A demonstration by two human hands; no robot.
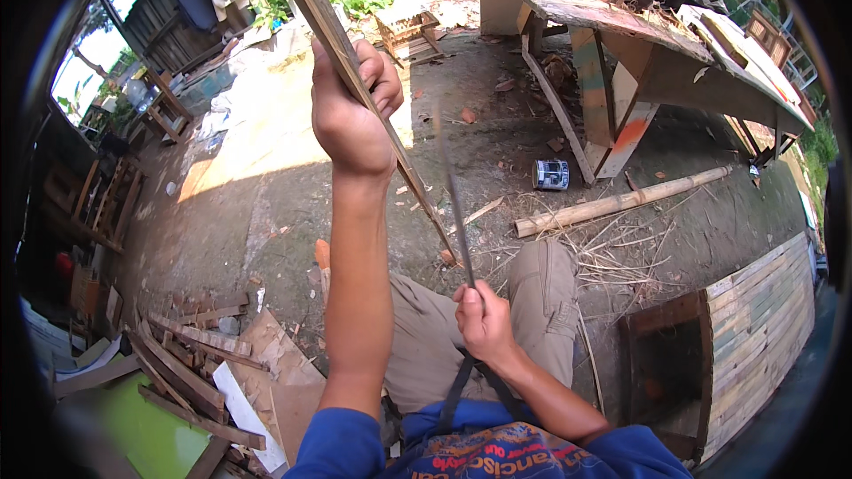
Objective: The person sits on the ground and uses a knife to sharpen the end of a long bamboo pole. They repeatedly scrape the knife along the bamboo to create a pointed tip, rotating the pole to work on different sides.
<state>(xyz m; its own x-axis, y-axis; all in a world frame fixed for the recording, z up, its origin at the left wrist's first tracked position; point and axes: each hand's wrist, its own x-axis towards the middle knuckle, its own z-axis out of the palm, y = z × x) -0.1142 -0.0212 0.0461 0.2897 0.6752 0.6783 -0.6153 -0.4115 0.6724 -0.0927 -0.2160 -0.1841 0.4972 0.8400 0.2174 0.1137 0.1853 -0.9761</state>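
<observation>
My left hand [351, 115] is raised in front of me, its fingers wrapped round a long wooden strip [312, 0]. The strip slants from the top edge down to the right, and its lower end is near the ground in front of my knees. Lower and to the right, my right hand [485, 324] is closed on a long thin dark blade [460, 226] that points upward. The blade appears narrow, its far end is smeared by motion, and my fist hides its grip. A small gap shows between blade and strip.
Right of my knees lie a bamboo pole [621, 201], a paint can [550, 175] and scattered shavings [626, 253]. A wooden table [612, 22] stands beyond. A slatted wooden box [754, 328] is at lower right, scrap wood [191, 364] at lower left. A small wooden stool [408, 31] sits farther off.
</observation>
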